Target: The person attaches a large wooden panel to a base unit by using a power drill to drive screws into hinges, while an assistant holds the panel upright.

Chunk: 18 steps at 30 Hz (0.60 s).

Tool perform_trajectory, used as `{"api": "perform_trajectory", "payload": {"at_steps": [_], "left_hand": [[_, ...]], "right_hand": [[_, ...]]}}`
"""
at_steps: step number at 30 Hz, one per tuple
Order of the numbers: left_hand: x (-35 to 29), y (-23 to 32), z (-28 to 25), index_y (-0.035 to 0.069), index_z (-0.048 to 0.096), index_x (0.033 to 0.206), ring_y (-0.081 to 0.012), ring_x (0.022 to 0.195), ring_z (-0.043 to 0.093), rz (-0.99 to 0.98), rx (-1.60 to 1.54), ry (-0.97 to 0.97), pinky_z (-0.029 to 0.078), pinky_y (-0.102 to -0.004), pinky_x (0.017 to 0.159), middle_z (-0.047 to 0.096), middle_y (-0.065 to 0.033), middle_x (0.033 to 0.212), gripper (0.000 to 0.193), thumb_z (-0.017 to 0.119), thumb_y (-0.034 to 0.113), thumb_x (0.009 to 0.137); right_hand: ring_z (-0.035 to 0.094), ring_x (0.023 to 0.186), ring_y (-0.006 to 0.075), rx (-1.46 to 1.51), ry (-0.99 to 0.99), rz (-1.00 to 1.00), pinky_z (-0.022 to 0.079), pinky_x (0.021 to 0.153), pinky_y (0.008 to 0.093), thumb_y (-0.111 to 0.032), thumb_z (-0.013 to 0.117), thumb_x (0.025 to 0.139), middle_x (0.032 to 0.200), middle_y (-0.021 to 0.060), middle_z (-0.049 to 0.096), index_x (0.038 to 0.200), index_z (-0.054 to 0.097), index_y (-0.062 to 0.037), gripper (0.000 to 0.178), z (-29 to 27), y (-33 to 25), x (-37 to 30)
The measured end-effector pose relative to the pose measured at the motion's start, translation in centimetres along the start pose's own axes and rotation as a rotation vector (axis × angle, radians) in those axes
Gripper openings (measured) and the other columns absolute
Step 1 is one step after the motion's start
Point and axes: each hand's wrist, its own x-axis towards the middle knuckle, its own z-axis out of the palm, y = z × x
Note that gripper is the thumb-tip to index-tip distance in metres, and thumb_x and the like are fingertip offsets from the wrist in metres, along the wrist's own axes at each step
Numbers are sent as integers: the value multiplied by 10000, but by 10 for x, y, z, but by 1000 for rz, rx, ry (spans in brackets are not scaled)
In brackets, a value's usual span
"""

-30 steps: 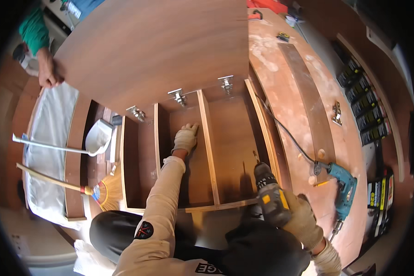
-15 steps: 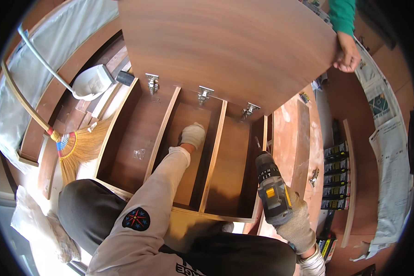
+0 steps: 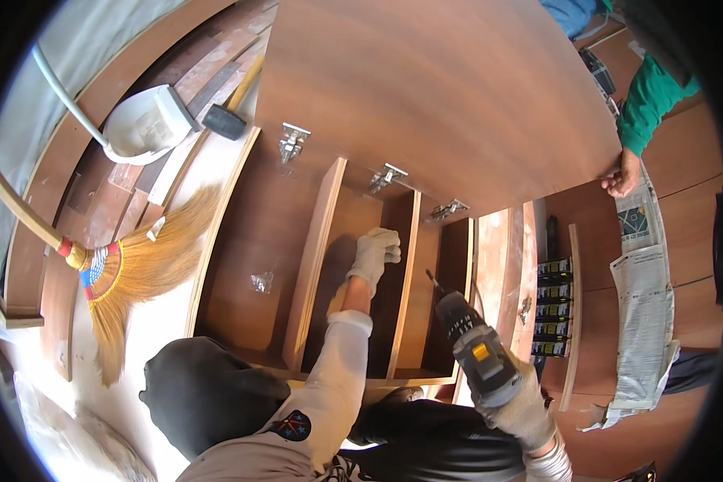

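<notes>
My gloved right hand (image 3: 524, 408) grips a black-and-grey cordless drill (image 3: 485, 363), its bit angled up and left over the right compartment. Over the middle compartment of the wooden cabinet (image 3: 320, 265) is my gloved left hand (image 3: 375, 255), fingers curled closed; whatever they hold, if anything, is hidden. Beyond it a large brown door panel (image 3: 450, 96) stands tilted at the cabinet's far edge. Three metal hinges show along its lower edge: a left hinge (image 3: 294, 142), a middle hinge (image 3: 389, 177) and a right hinge (image 3: 448, 210). A small clear packet (image 3: 261, 281) lies in the left compartment.
At right, another person's hand (image 3: 625, 175) touches the panel's edge. A straw broom (image 3: 140, 261), white dustpan (image 3: 146, 128) and black-headed mallet (image 3: 224, 121) lie left of the cabinet. Newspaper (image 3: 643, 321) and a row of yellow-and-black packages (image 3: 551, 309) are at right.
My left hand has moved right and its fingers have shifted, staying over the middle compartment. The drill remains in my right hand. The whole view has shifted, and the mallet now shows more fully.
</notes>
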Motion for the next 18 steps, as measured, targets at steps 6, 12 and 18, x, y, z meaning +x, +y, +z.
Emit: {"api": "perform_trajectory", "payload": {"at_steps": [6,12,18], "left_hand": [[-46,14,42,13,637,838,-163,549,612,-27,-76,-604,537,-313,529,634,-80,664,53,690,10,837],[-59,44,52,66,618,859,-169,576,588,18,-361,-868,530,-356,550,610,-100,754,147,626,-77,825],[-49,66,33,41,596,826,-166,602,603,137,-168,-1083,547,-329,573,624,-115,774,148,637,-99,795]], "right_hand": [[731,872,268,-30,152,151,567,793,365,-95,795,787,1016,130,742,1179,651,-2,428,0,2,-22],[650,864,136,307,151,315,553,778,314,14,731,772,927,40,673,1105,640,-43,350,-5,2,-40],[653,872,166,245,93,225,556,812,335,22,716,757,926,34,675,1124,636,-61,385,2,-9,-41]]}}
